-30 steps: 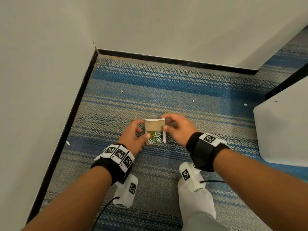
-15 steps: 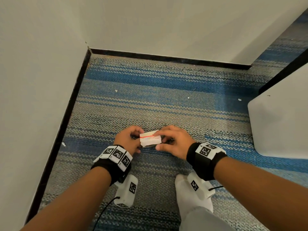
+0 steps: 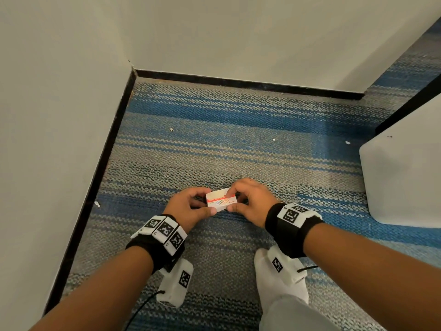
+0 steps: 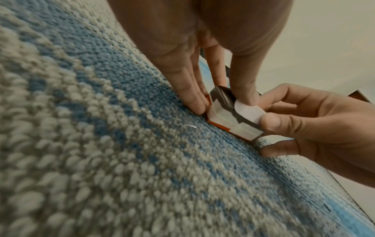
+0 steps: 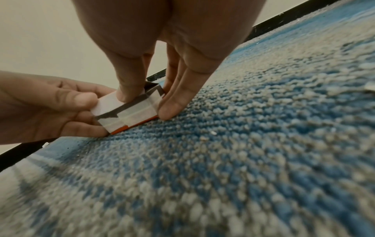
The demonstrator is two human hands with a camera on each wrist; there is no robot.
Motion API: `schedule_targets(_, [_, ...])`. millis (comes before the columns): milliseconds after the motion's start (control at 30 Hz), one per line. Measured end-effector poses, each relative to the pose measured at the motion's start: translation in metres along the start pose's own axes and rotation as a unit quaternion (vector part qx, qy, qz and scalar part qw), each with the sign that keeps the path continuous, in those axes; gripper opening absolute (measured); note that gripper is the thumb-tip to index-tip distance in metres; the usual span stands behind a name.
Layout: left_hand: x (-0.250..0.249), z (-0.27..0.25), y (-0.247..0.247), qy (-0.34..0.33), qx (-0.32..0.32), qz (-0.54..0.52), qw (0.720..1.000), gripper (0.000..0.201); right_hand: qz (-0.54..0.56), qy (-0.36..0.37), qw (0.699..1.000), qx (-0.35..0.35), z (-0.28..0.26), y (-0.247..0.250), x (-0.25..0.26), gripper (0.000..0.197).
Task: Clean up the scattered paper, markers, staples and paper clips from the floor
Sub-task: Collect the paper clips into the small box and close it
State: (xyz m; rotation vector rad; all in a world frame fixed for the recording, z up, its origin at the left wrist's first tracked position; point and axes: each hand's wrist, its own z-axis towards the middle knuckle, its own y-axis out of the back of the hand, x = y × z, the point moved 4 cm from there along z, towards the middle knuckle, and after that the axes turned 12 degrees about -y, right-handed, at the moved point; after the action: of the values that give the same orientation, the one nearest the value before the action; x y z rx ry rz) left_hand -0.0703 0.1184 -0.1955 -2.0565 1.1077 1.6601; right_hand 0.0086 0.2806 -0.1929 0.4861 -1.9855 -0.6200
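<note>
A small cardboard paper clip box (image 3: 220,199), white with a red stripe on its lid, sits on the striped carpet (image 3: 214,151) right in front of me. My left hand (image 3: 191,206) pinches its left end between thumb and fingers. My right hand (image 3: 248,201) pinches its right end the same way. In the left wrist view the box (image 4: 229,118) lies closed between my left hand (image 4: 219,99) and my right hand (image 4: 304,125). The right wrist view shows my right hand (image 5: 150,99) pressing on the box (image 5: 134,115), while my left hand (image 5: 61,109) holds the flap end.
Small white scraps lie on the carpet, one far left (image 3: 171,129), one in the middle (image 3: 273,139), one far right (image 3: 347,142) and one by the left wall (image 3: 97,204). A white block (image 3: 405,175) stands to the right. My socked foot (image 3: 281,278) is below my hands. Walls with black skirting (image 3: 238,82) close the corner.
A second ago the box stood open with its flap up and paper clips showing. Now it is closed, turned sideways with its printed lid up, and both hands hold its ends.
</note>
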Motion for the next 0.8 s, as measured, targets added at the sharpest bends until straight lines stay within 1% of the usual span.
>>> schedule_targets(100, [0.001, 0.004, 0.0, -0.004, -0.007, 0.04, 0.999, 0.044, -0.024, -0.015, 1.0, 0.0, 0.0, -0.002, 0.002, 0.025])
schedule_targets(233, [-0.001, 0.003, 0.001, -0.018, -0.004, 0.067, 0.998, 0.039, -0.028, -0.006, 1.0, -0.003, -0.002, 0.001, 0.005, 0.025])
schedule_targets(367, [-0.007, 0.002, 0.002, -0.041, 0.0, 0.138, 0.99, 0.041, -0.045, -0.001, 0.999, -0.007, -0.002, 0.0, 0.005, 0.023])
schedule_targets(433, [-0.01, 0.002, 0.001, -0.053, 0.01, 0.188, 0.981, 0.044, -0.076, 0.008, 0.997, -0.006, -0.004, -0.004, 0.006, 0.021])
schedule_targets(533, [-0.012, 0.002, -0.001, -0.053, 0.025, 0.229, 0.972, 0.049, -0.126, 0.021, 0.992, -0.001, -0.007, -0.009, 0.006, 0.025])
schedule_targets(700, [-0.01, 0.005, -0.003, -0.049, 0.03, 0.229, 0.972, 0.051, -0.138, 0.025, 0.99, 0.012, -0.006, -0.008, 0.007, 0.031])
schedule_targets(800, [-0.009, 0.003, -0.002, -0.059, 0.065, 0.219, 0.972, 0.055, -0.163, 0.03, 0.986, 0.035, -0.007, -0.006, 0.006, 0.041])
